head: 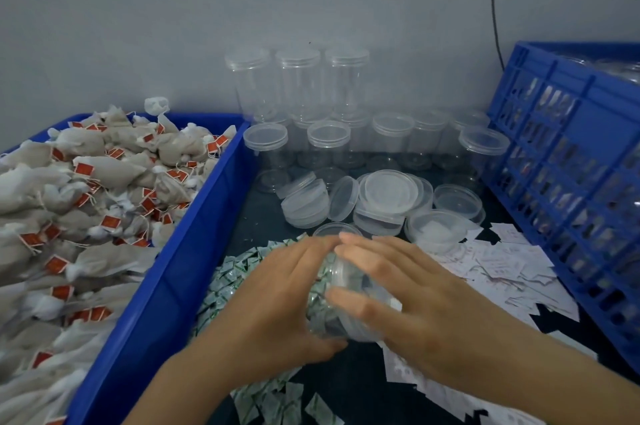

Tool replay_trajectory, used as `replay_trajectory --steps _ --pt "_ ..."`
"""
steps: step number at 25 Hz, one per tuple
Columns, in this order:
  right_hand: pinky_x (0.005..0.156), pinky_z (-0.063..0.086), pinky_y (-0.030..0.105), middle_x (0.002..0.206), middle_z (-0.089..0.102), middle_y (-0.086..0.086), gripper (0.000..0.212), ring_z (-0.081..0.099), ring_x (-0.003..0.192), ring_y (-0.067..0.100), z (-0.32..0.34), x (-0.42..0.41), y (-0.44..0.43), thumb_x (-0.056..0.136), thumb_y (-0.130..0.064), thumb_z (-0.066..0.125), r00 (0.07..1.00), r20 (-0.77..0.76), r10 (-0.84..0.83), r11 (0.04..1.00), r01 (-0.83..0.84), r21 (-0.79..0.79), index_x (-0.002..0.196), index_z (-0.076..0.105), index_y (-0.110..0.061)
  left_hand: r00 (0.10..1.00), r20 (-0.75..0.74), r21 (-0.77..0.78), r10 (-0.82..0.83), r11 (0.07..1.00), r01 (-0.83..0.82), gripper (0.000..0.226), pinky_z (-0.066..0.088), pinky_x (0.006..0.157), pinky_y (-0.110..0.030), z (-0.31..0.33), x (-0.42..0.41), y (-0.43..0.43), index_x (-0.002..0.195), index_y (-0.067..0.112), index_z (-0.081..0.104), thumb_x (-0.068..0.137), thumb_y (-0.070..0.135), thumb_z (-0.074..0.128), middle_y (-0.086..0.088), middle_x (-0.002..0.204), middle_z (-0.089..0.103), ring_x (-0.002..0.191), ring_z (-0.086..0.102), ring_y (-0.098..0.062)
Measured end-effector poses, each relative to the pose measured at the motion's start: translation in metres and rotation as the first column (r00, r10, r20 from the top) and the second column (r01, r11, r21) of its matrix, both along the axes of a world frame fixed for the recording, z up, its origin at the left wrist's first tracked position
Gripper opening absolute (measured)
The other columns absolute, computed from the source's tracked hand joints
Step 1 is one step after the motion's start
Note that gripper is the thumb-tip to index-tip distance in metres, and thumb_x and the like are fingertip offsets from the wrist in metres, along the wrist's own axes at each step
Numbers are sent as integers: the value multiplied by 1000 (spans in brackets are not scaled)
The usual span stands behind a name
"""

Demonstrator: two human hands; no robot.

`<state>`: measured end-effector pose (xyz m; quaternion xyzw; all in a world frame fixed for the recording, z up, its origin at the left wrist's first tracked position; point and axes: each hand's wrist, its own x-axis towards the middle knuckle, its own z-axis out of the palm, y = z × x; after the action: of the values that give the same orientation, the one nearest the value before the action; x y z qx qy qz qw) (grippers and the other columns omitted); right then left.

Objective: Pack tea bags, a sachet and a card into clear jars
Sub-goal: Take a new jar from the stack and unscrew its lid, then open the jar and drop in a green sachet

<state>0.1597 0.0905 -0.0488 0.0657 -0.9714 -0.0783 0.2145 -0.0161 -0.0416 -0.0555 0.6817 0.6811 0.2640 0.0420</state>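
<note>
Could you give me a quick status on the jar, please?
Left hand and right hand both grip the clear jar, tipped sideways. Sachet pile beneath. Nothing blocking.

— What do the hands hold?
— The left hand and the right hand both grip a clear jar lying on its side at 6 o'clock
— What is under it?
— A heap of green and white sachets. White cards spread toward 4 o'clock
— And at 9 o'clock?
— A blue bin piled with tea bags that have red tags
— At 12?
— Empty jars, some stacked, with loose lids in front. A blue crate stands at 3 o'clock
</note>
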Motion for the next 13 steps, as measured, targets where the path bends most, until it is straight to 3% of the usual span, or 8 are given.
replay_trajectory --steps 2,3,4,5,6,8,10,13 --pt "113 36 35 160 18 -9 85 22 148 5 3 -1 0 83 -60 68 997 66 -45 954 63 -295 152 23 -38 981 -179 27 76 997 -73 93 38 108 -25 3 1 -4 140 19 44 60 43 85 11 134 53 123 50 -5" --pt "108 39 30 159 15 -19 94 23 144 -4 7 -5 -2 77 -75 63 987 126 -103 846 153 -511 153 15 -46 941 -310 73 132 991 -115 93 38 109 -30 4 3 -4 137 12 48 57 37 88 1 132 58 122 55 -14" --pt "102 44 27 155 25 -22 89 32 140 -6 8 -9 -6 79 -79 56 972 191 -135 614 234 -754 153 15 -48 886 -419 141 197 978 -151 88 37 110 -36 4 7 -4 134 6 50 59 29 88 -7 130 60 121 58 -22" --pt "97 49 29 143 44 -15 74 46 135 3 5 6 -12 89 -72 50 974 198 -111 447 227 -865 152 24 -43 846 -477 218 240 964 -151 76 35 111 -40 4 13 -3 133 2 48 67 22 82 -12 129 61 121 58 -26" --pt "92 53 31 124 59 -6 57 59 125 15 -3 7 -15 99 -59 46 976 189 -108 434 217 -874 149 32 -36 817 -509 297 271 946 -129 61 32 111 -42 2 19 -2 132 1 45 79 16 72 -14 130 60 122 57 -28" --pt "82 55 24 105 67 -2 54 69 102 16 -15 2 -13 96 -61 48 968 245 -53 560 232 -795 141 39 -33 800 -517 372 306 921 -112 41 31 110 -41 -3 26 -4 131 3 46 91 14 54 -13 129 61 122 57 -27" --pt "92 52 20 126 59 -12 72 64 111 7 -5 0 -13 88 -79 39 964 207 -166 719 262 -644 145 36 -35 812 -502 350 298 928 -124 52 35 107 -40 -7 27 -5 130 4 47 84 17 65 -11 128 62 121 58 -25" --pt "96 56 39 139 48 -3 40 60 120 21 -8 7 -9 103 -41 41 976 -26 -217 918 194 -347 139 43 -25 845 -454 267 282 948 -173 73 47 100 -45 -8 25 -9 126 2 59 62 20 87 -10 126 63 119 60 -25"
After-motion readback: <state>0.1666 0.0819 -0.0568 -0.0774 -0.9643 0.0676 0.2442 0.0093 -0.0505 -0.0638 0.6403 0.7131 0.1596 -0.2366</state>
